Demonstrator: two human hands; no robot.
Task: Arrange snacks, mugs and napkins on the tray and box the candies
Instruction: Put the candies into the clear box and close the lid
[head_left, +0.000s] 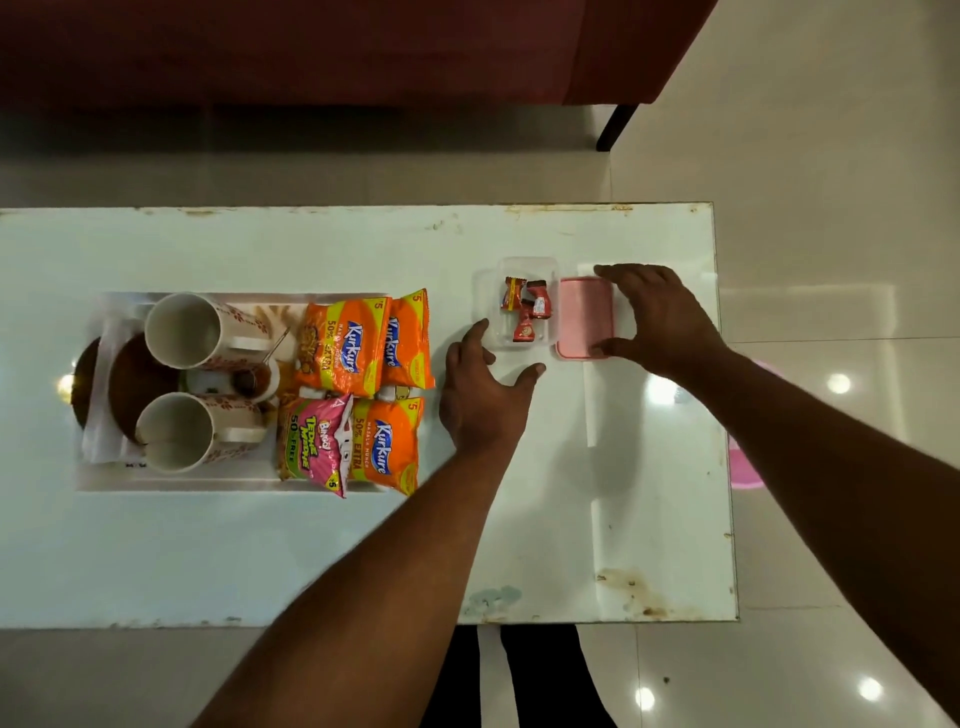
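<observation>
A clear plastic box (488, 291) stands on the white table with three red-wrapped candies (525, 309) inside. Its pink lid (584, 317) lies flat just right of it. My right hand (660, 317) spans the lid, fingers on its far edge and thumb on its near edge. My left hand (483, 395) rests open at the box's near left corner, fingertips touching it. To the left, the clear tray (171, 483) carries two white mugs (182, 332), napkins (101, 415) and several snack packets (358, 395).
Brown round coasters (130, 384) and a small bowl with a spoon (249, 379) lie on the tray. A dark red sofa (311, 52) stands beyond the table. The table's right edge (724, 415) is close to the lid. A pink object (745, 467) shows below it.
</observation>
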